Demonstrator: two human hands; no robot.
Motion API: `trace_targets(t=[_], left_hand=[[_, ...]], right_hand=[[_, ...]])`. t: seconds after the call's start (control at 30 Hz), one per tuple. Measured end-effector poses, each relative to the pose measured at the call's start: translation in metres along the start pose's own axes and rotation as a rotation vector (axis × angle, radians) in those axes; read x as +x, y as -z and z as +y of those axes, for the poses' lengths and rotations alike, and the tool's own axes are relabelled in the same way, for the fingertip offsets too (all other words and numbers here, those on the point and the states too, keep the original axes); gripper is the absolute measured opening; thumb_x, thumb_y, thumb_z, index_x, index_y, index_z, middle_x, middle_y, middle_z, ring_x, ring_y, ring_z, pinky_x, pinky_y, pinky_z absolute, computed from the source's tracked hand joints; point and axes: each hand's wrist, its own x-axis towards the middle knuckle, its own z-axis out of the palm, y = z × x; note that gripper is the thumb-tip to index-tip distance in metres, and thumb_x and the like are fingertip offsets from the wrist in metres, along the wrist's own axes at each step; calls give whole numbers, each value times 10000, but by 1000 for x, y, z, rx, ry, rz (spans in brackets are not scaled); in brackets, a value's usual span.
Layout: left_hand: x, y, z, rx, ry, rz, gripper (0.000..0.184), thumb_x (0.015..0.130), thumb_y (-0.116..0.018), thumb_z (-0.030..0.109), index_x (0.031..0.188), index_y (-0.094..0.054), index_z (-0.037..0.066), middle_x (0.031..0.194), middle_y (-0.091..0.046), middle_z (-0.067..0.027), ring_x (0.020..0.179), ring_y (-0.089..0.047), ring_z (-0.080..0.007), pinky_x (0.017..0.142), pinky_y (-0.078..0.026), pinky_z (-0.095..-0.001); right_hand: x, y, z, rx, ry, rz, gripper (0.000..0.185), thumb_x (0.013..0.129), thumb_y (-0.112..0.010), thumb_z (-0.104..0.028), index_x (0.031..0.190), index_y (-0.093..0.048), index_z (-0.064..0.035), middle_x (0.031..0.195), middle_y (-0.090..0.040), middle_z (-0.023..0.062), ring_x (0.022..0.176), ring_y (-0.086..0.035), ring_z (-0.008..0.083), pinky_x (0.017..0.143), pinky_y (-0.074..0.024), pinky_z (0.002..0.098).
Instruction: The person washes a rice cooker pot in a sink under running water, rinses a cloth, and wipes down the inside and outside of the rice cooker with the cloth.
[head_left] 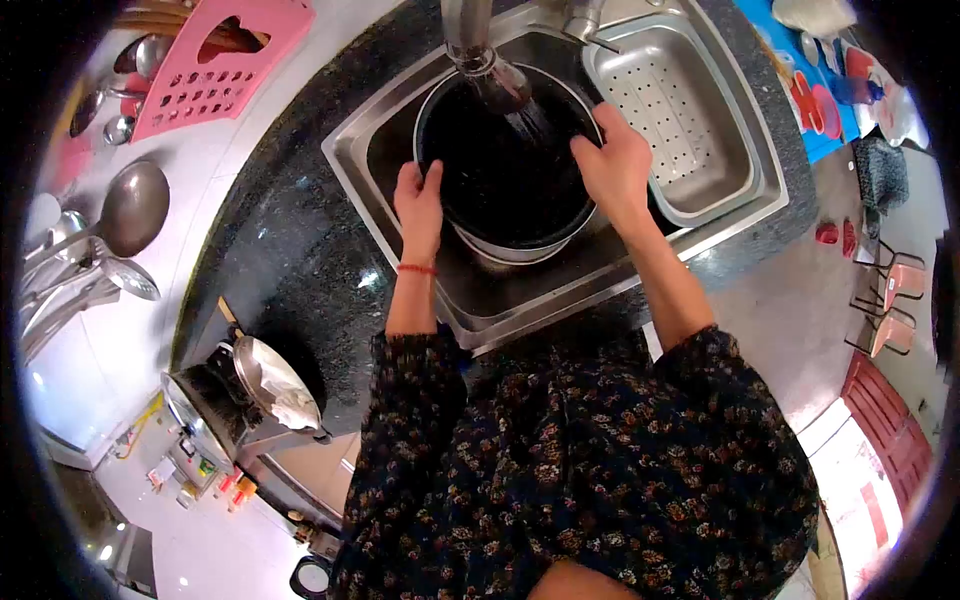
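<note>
A round pot (518, 252) with a black inside and a silvery outer wall sits in the left basin of a steel sink (545, 328). My left hand (420, 212) grips its rim on the left, the thumb over the edge. On the other side, my right hand (617, 168) holds the rim, thumb inside and fingers outside. Above the pot is a faucet (470, 35), and water streams from it into the dark inside. What lies at the pot's bottom is too dark to make out.
A perforated steel tray (668, 120) rests in the right basin. Dark stone counter (300, 230) surrounds the sink. A pink utensil holder (220, 65) and hanging ladles (135, 210) are at the left. A pan with white contents (280, 385) stands at lower left. Chairs (893, 330) are far right.
</note>
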Motion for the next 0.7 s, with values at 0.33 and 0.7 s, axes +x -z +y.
trace_targets(t=[0.33,0.7], left_hand=[[-18,-96,26,-299,365,-343,291,966,-509,271,1157,-540,53,1047,-597,-88,998,-597,-239,661,-540,-432],[-39,-149,-22,-610,224,-197,334,797,-652,17,1107,-528,18,1174,-555,-187,989,-600,-348,783,-508,-387]], right_hand=[[-33,22,-39,-300,295,447,138,694,-656,-102,757,-534,-117,724,-585,62,583,-566,314,487,-431,397],[-41,3,-28,-269,395,537,124,680,-642,-19,758,-568,-81,711,-587,91,581,-570,300,499,-446,355]])
